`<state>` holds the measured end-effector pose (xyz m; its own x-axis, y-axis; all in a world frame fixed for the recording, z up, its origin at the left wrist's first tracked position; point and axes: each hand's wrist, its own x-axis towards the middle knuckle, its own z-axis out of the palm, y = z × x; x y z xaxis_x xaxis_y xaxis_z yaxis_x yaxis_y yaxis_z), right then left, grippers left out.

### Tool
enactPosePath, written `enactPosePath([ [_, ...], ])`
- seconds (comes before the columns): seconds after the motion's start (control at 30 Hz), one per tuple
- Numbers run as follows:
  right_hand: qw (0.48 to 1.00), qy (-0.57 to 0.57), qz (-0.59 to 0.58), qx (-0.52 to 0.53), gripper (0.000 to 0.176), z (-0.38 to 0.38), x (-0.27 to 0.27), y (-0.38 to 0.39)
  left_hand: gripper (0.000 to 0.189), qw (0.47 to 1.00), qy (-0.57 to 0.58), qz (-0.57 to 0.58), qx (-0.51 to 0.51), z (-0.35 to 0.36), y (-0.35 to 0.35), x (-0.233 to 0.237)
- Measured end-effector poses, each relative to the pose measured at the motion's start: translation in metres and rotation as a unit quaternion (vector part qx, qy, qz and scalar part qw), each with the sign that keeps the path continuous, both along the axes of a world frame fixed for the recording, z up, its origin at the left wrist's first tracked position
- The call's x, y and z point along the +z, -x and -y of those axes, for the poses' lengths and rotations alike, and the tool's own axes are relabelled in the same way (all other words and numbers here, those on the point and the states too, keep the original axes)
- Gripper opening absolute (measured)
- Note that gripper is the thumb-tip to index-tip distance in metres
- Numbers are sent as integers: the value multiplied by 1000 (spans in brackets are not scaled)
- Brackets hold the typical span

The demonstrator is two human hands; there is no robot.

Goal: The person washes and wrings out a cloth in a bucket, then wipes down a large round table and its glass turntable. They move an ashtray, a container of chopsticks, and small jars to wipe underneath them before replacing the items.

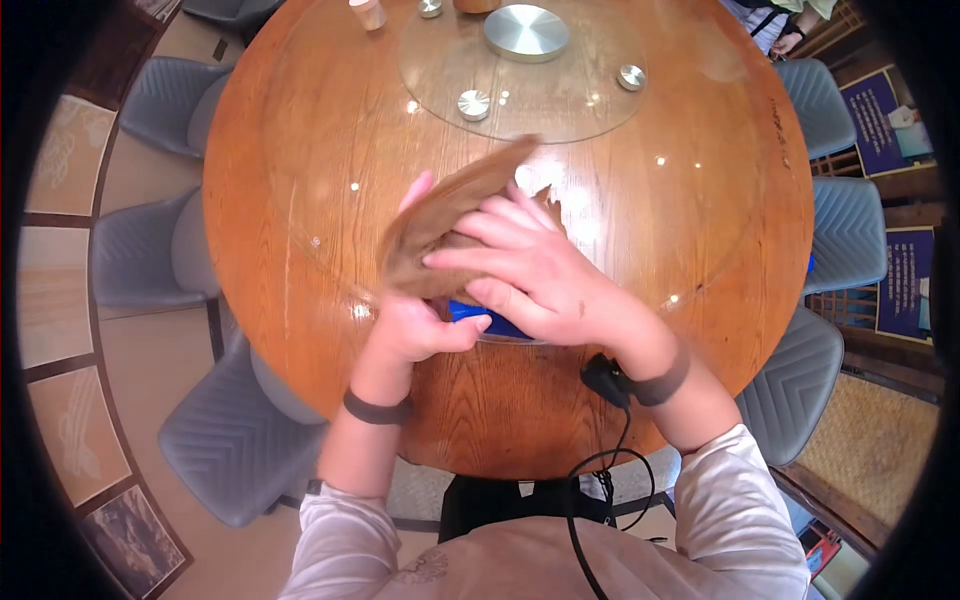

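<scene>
A limp brown sheet-like thing, blurred and folded over itself, is held up between my hands; its exact kind I cannot tell. My left hand grips it from behind and below, with fingertips showing past its far left edge and the thumb pointing right. Across its front lies my right hand, fingers reaching into the fold and the thumb bent. A jagged brown edge sticks out beyond the right knuckles. Beneath the hands, a shiny blue thing shows in part on the table, mostly hidden.
The round wooden table carries a glass turntable with metal discs. A paper cup stands at the far left. Near my right wrist lies a black plug with a cable. Grey chairs ring the table; another person is at far right.
</scene>
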<state>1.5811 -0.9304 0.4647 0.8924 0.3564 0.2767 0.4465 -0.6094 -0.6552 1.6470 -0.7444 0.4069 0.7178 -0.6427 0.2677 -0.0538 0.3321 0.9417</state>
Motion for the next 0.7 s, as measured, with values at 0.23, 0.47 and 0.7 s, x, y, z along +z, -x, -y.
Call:
enactPosePath([
  [0.23,734,-584,-319,-137,39,23,-36,6,134,975,166,-127,72,-4,3,40],
  [0.47,564,-777,-231,-161,39,-2,-28,11,99,993,-28,106,39,-6,-5,7],
  [0.7,809,-515,-154,-237,35,-29,-7,31,97,993,-40,-36,101,-2,18,-12],
])
